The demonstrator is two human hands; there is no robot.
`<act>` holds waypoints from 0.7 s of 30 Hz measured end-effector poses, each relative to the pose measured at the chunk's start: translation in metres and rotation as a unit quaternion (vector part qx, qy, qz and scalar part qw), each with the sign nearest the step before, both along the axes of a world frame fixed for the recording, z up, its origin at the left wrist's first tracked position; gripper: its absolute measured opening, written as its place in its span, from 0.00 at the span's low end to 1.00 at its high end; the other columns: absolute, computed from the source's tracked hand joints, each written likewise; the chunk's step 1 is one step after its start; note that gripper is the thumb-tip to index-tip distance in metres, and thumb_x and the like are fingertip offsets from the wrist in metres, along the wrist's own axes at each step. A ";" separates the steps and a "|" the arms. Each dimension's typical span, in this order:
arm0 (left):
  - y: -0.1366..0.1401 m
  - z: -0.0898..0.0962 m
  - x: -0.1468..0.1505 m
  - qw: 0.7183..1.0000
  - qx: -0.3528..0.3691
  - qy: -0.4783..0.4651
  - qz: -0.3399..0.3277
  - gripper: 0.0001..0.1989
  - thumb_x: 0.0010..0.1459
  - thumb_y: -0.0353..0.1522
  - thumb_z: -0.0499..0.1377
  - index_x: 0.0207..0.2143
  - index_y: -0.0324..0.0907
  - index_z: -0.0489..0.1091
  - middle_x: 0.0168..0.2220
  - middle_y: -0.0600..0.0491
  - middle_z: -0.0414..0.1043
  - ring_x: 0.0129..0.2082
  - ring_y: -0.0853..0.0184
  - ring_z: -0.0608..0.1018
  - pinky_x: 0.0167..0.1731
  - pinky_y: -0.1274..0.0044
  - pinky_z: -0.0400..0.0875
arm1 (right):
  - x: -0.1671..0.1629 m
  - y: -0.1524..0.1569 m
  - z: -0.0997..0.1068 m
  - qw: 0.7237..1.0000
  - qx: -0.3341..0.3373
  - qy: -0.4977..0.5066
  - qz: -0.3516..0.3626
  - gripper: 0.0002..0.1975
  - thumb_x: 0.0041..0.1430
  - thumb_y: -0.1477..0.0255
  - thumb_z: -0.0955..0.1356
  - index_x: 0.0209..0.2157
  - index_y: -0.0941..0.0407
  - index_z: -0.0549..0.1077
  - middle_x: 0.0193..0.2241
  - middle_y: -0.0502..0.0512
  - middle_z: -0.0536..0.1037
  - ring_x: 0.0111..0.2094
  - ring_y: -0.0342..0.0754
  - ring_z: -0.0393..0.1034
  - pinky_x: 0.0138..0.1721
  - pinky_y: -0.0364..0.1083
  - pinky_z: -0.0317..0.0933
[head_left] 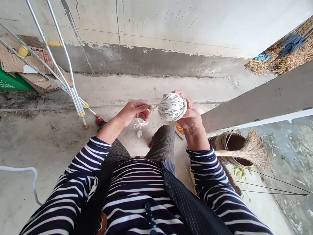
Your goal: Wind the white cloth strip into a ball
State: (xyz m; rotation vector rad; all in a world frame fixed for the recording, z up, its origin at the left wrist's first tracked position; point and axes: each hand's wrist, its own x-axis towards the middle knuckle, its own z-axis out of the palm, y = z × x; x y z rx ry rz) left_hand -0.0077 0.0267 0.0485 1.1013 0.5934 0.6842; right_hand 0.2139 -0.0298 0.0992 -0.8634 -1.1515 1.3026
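Observation:
A ball of white cord (172, 107) with thin dark flecks is in my right hand (192, 116), whose fingers curl round its far and right sides. To its left, my left hand (135, 112) pinches the cord's free strand between thumb and fingers. A short stretch of that strand runs from the ball to my fingertips. Below my left fingers dangles a loose, crinkled end of cord (139, 127). Both hands are in front of my body, above my knees.
Aluminium crutches (70, 85) lean at the left by cardboard boxes (36, 62). A straw broom (254, 151) lies across a bucket (217, 142) at the right. Beyond the grey pillar (264, 91), husks (290, 62) are heaped against the wall. A white tube (22, 168) stands at the left.

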 end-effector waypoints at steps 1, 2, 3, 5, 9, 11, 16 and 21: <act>0.001 0.003 0.001 1.000 0.009 0.003 0.016 0.24 0.51 0.48 0.74 0.37 0.35 0.79 0.26 0.49 0.79 0.25 0.66 0.80 0.29 0.74 0.75 | 0.002 0.000 0.000 1.000 0.002 -0.008 -0.008 0.38 0.20 0.51 0.84 0.36 0.49 0.73 0.36 0.52 0.78 0.45 0.59 0.76 0.40 0.53 0.71; 0.001 0.006 0.001 0.999 0.017 0.007 0.030 0.24 0.52 0.48 0.74 0.37 0.35 0.79 0.26 0.49 0.79 0.25 0.66 0.79 0.29 0.74 0.75 | 0.004 -0.001 -0.001 1.000 0.004 -0.015 -0.018 0.38 0.19 0.51 0.84 0.36 0.49 0.73 0.34 0.52 0.77 0.42 0.57 0.75 0.38 0.52 0.70; 0.001 0.008 -0.001 0.999 0.026 0.010 0.041 0.23 0.53 0.47 0.73 0.37 0.35 0.79 0.27 0.49 0.79 0.25 0.66 0.80 0.29 0.74 0.76 | 0.008 -0.001 -0.002 0.999 0.009 -0.021 -0.032 0.38 0.20 0.51 0.84 0.36 0.49 0.73 0.33 0.51 0.76 0.39 0.55 0.74 0.37 0.52 0.69; 0.001 0.009 -0.008 0.997 0.045 0.011 0.068 0.22 0.56 0.47 0.71 0.38 0.35 0.79 0.27 0.48 0.79 0.26 0.66 0.80 0.30 0.73 0.76 | 0.015 0.000 -0.006 0.998 0.018 -0.028 -0.058 0.36 0.22 0.53 0.84 0.35 0.49 0.73 0.32 0.49 0.75 0.34 0.51 0.70 0.36 0.50 0.66; -0.005 0.009 -0.024 0.989 0.067 0.005 0.131 0.23 0.66 0.49 0.59 0.41 0.37 0.79 0.29 0.47 0.78 0.28 0.63 0.81 0.32 0.70 0.78 | 0.026 0.002 -0.021 0.994 0.010 -0.038 -0.101 0.30 0.28 0.60 0.84 0.34 0.50 0.73 0.30 0.47 0.73 0.30 0.46 0.65 0.35 0.48 0.63; -0.010 0.010 -0.027 0.989 0.067 0.009 0.134 0.25 0.69 0.48 0.53 0.44 0.37 0.79 0.33 0.45 0.80 0.32 0.59 0.83 0.32 0.69 0.79 | 0.025 0.003 -0.027 0.993 -0.008 -0.045 -0.108 0.28 0.30 0.62 0.83 0.33 0.51 0.73 0.29 0.47 0.73 0.30 0.45 0.65 0.35 0.47 0.63; -0.018 0.010 -0.019 0.992 0.090 0.003 0.090 0.21 0.64 0.38 0.62 0.58 0.43 0.74 0.50 0.43 0.80 0.49 0.53 0.83 0.31 0.73 0.81 | 0.007 0.002 -0.035 0.992 -0.011 -0.025 -0.124 0.27 0.31 0.65 0.83 0.34 0.52 0.73 0.30 0.46 0.75 0.31 0.44 0.66 0.35 0.45 0.62; -0.016 0.000 -0.007 0.987 0.134 0.040 0.074 0.33 0.56 0.35 0.70 0.64 0.48 0.70 0.64 0.43 0.70 0.56 0.53 0.79 0.37 0.74 0.82 | -0.015 0.006 -0.044 0.989 -0.021 -0.043 -0.138 0.28 0.29 0.67 0.83 0.34 0.53 0.73 0.30 0.46 0.75 0.33 0.45 0.67 0.36 0.44 0.64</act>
